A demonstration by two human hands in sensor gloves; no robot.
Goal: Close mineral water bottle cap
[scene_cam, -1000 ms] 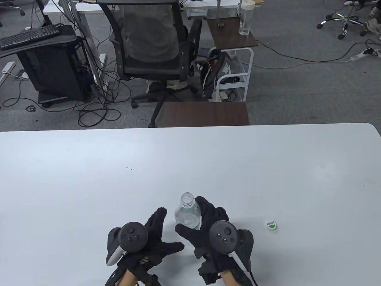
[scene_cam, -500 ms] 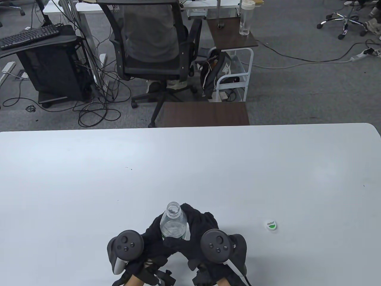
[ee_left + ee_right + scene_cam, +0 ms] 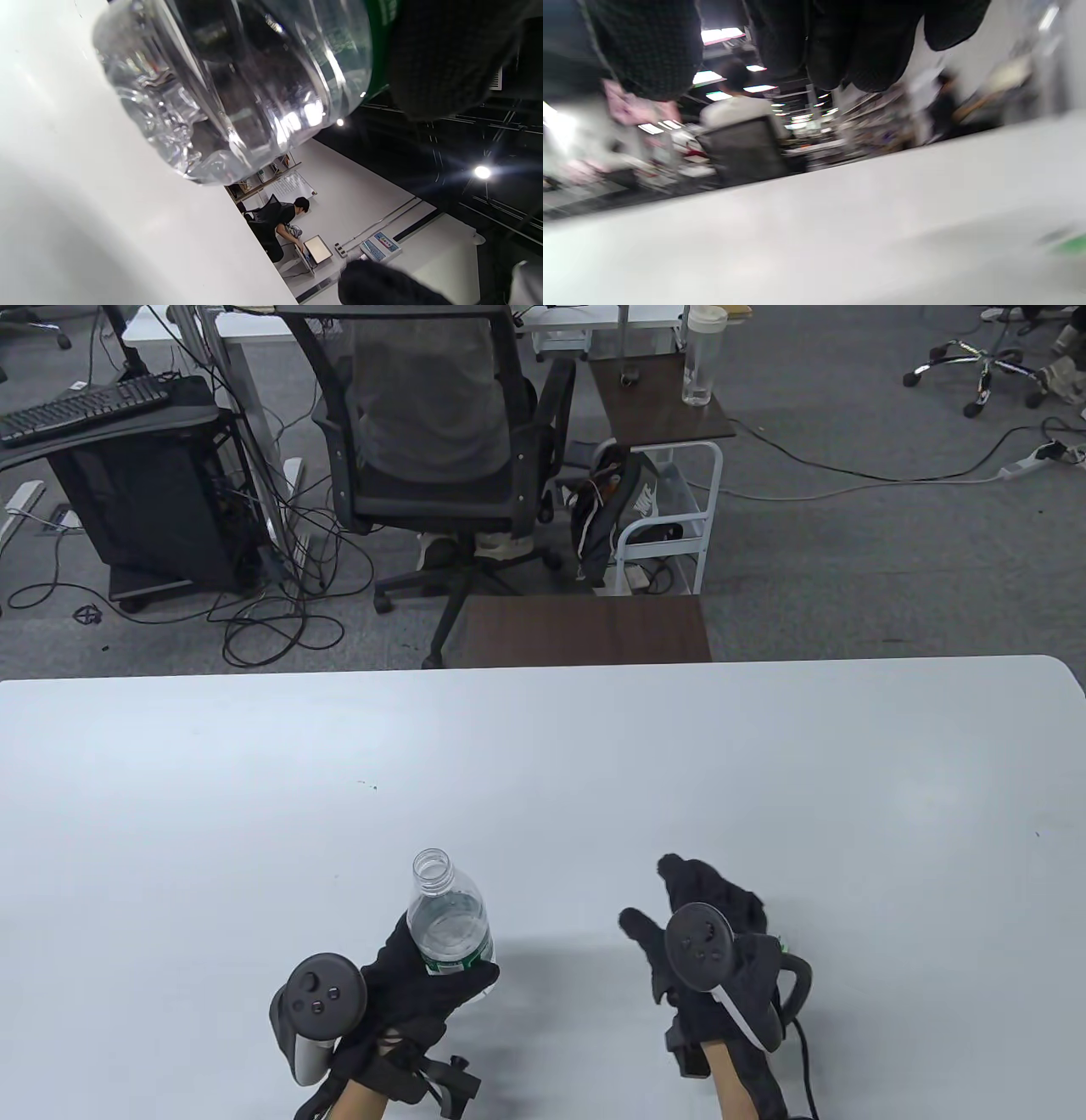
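Observation:
My left hand (image 3: 428,984) grips a clear mineral water bottle (image 3: 447,920) around its green label and holds it tilted, with its mouth open and uncapped. In the left wrist view the bottle's base (image 3: 220,97) hangs just above the white table, with my fingers (image 3: 445,55) on its label. My right hand (image 3: 679,899) is open and empty, off to the bottle's right, low over the spot where the white and green cap lay. The hand hides the cap in the table view. A blurred green patch (image 3: 1069,245) on the table in the right wrist view may be the cap.
The white table (image 3: 254,780) stretches wide on all sides of my hands. Beyond its far edge stand a brown side table (image 3: 585,632) and an office chair (image 3: 441,441) with a person in it.
My left hand has taken the bottle from both hands and carried it left, tilting it. My right hand has let go and moved right, over the cap.

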